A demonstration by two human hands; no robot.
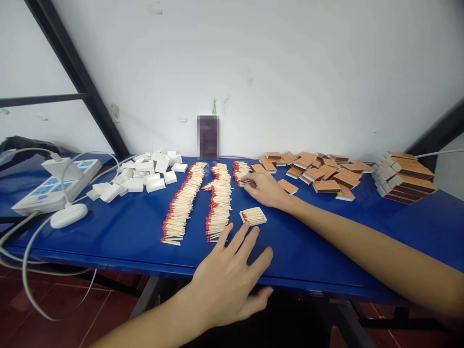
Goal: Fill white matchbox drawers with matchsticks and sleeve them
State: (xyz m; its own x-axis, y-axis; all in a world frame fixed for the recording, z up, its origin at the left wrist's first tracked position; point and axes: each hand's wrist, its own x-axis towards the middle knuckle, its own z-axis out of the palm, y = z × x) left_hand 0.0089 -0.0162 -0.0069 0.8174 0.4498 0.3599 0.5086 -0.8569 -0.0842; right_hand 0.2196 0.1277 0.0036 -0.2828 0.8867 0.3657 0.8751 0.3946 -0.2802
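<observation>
The blue table [108, 232] spans the view, with its front edge running under the left hand [228, 275].

1. Matches: 3 rows of red-tipped matchsticks lie at mid-table, running front to back. The left row [183, 203] and middle row [219, 200] are long. The short row [239, 171] lies at the back, to the right of them.
2. Right hand [266, 189]: reaches in from the right, palm down, fingers curled. The fingertips pinch a few matches at the near edge of the short row.
3. Left hand: palm down, fingers spread open, holding nothing. The fingertips rest just in front of the tray [253, 216] and near the front end of the middle row.
4. Tray: a small white open drawer, partly filled with matches, lying between the 2 hands.

Surroundings: a stack of boxes [404, 176] stands at the far right. Loose orange sleeves [319, 171] lie just behind the right forearm. A heap of white trays [145, 176] lies left of the rows. A power strip [54, 186] and cables [25, 261] occupy the left end.

Open room: bare blue surface lies in front of the left row, and to the right in front of the stack of boxes.
</observation>
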